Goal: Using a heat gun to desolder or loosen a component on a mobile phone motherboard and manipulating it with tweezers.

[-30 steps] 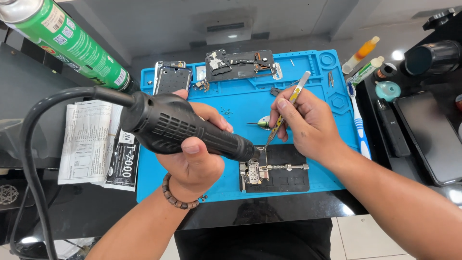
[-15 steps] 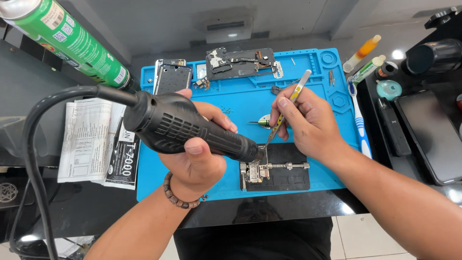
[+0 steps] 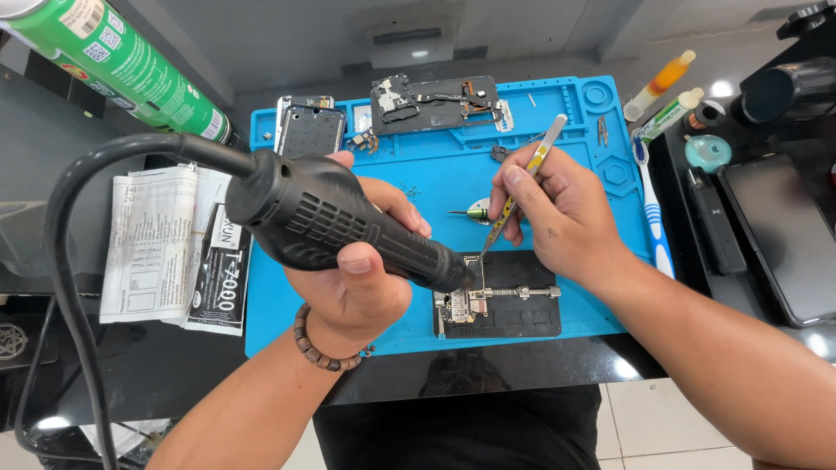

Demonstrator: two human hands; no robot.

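Observation:
My left hand grips a black hot-air gun with a thick black cable; its nozzle points down at a small circuit board clamped in a black holder. My right hand holds metal tweezers whose tips touch the board next to the nozzle. Board and holder lie near the front edge of a blue work mat.
On the mat's far side lie a phone frame and a dismantled phone body. A green spray can lies at top left, folded papers left. A toothbrush, small bottles and a dark tablet lie right.
The hot-air gun shifted slightly; both hands stay over the board in nearly the same positions.

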